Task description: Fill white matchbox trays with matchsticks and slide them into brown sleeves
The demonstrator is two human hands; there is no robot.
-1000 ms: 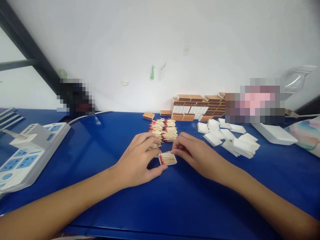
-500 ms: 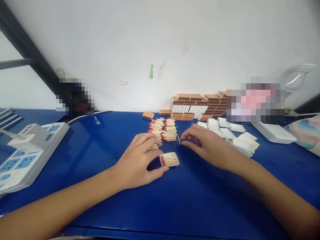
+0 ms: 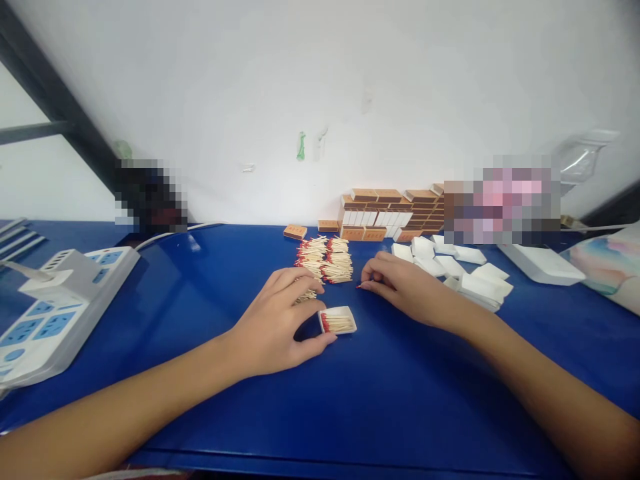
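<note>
A small white tray (image 3: 339, 321) holding red-tipped matches lies on the blue table (image 3: 320, 400). My left hand (image 3: 280, 320) curls around its left side, thumb against its near edge, fingers resting on a few matches beside the pile. My right hand (image 3: 400, 287) lies just right of the match pile (image 3: 326, 260), fingertips pinched together on a single match (image 3: 361, 285) with a red tip.
Several empty white trays (image 3: 460, 270) lie to the right. Stacked brown matchbox sleeves (image 3: 390, 213) stand against the wall. A white power strip (image 3: 55, 300) sits at the left. A flat white box (image 3: 543, 263) and a colourful item (image 3: 613, 263) lie at the far right.
My right hand left the tray, moved up and right beside the pile, and closed its fingers on a loose match. My left hand stayed by the tray.
</note>
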